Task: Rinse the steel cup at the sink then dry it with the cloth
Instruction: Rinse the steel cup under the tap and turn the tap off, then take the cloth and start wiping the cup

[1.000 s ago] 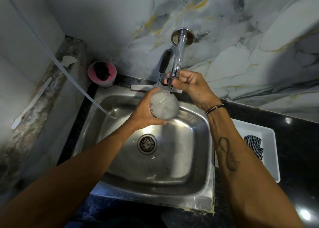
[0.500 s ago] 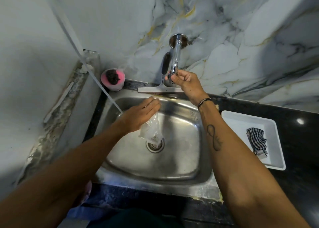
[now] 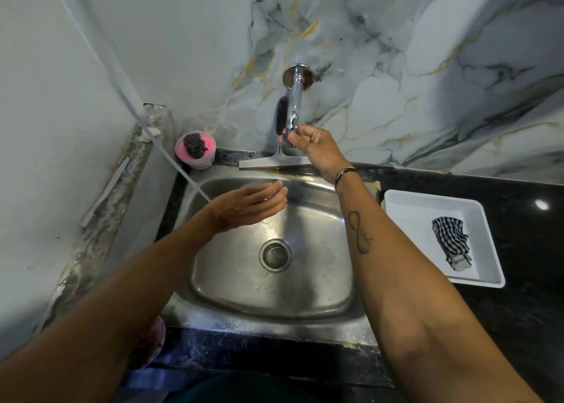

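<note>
Rinse step ending: right hand [image 3: 314, 147] pinches the chrome wall tap [image 3: 294, 103]; left hand [image 3: 247, 208], fingers extended, hides the steel cup (barely visible) over the steel sink [image 3: 335, 320]. Next, reach the checked cloth [image 3: 450, 237] at three o'clock.

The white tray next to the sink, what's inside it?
Inside the white tray lies one crumpled checked cloth, near its right side. The rest looks bare. Whatever is under the cloth is covered.

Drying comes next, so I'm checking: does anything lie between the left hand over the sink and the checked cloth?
Yes: the right forearm, with the right hand gripping the tap, crosses between the left hand and the cloth. Nothing covers the cloth in its white tray.
</note>
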### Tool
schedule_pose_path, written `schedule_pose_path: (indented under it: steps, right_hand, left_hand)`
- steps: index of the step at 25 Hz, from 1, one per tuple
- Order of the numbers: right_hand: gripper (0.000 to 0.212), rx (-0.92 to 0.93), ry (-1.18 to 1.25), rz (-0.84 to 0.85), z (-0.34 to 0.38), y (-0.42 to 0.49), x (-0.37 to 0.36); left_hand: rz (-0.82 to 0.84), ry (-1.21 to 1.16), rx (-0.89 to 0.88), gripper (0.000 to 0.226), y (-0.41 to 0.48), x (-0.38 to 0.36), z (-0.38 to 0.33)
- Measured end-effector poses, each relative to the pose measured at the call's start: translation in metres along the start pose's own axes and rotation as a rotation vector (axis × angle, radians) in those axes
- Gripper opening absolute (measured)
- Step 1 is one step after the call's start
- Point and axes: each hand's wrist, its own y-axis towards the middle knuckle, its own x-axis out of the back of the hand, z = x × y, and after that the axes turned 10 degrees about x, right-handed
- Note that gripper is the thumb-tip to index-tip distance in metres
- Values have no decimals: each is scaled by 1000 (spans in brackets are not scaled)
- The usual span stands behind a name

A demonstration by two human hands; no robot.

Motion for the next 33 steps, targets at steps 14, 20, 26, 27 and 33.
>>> schedule_pose_path:
  steps: [14,20,26,27,33]
  right_hand:
    - [69,-660,-1179,-14,-175,-204,273]
    - [63,-630,-1224,-89,-200,-207,284]
    - [60,-177,-699,-634,-139,-187,202]
    - [64,-3,-639,-506,-121,-182,162]
    - [37,375,-951,374,-51,-152,11]
  left_hand:
    - [495,-1478,1548,124,83,-25,-171]
    - [536,-1595,1464,124,90,-28,-174]
    - [432,-1604,1382,123,88,-2,-153]
    - [419,-1611,1359,123,88,3,-146]
    - [174,-1634,1165,109,64,53,-96]
